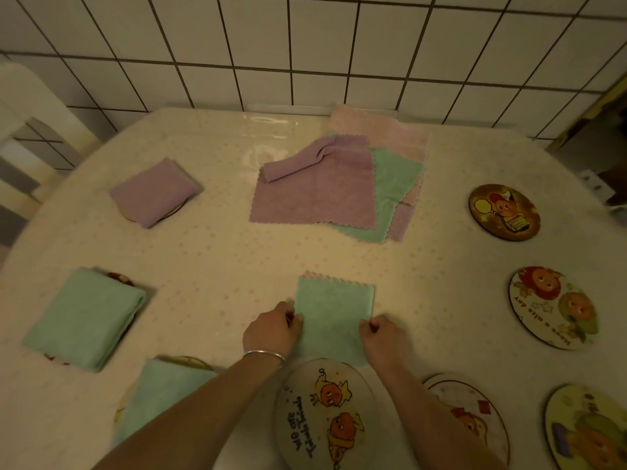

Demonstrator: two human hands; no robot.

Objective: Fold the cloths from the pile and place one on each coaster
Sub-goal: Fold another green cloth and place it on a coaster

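A folded green cloth [334,315] is pinched at its two side edges, low on the table [217,252] and just beyond the nearest cartoon coaster [322,412], whose far rim is overlapped by the cloth's near end. The left hand [271,330] is curled onto the left edge, fingers closed on the fabric; a silver bangle [264,355] is worn at that wrist. The right hand [383,335] is closed the same way on the right edge. A scalloped far edge is seen on the cloth, with a sliver of pink showing behind it.

Further back, the pile of cloths [339,184] is spread flat: a lilac one on top with one corner rolled over, a green one under it to the right, pale pink ones beneath.

On the left, three coasters are already covered: a folded lilac cloth [154,193] at the far left, a folded green cloth [84,318] nearer, and another green one [159,395] at the near edge, partly hidden by the left forearm.

On the right, four coasters lie bare: a dark round one [504,212], a pale one [553,308] below it, one partly hidden by the right forearm [475,418], and one at the corner [590,429]. A white tiled wall [305,45] stands behind the table.
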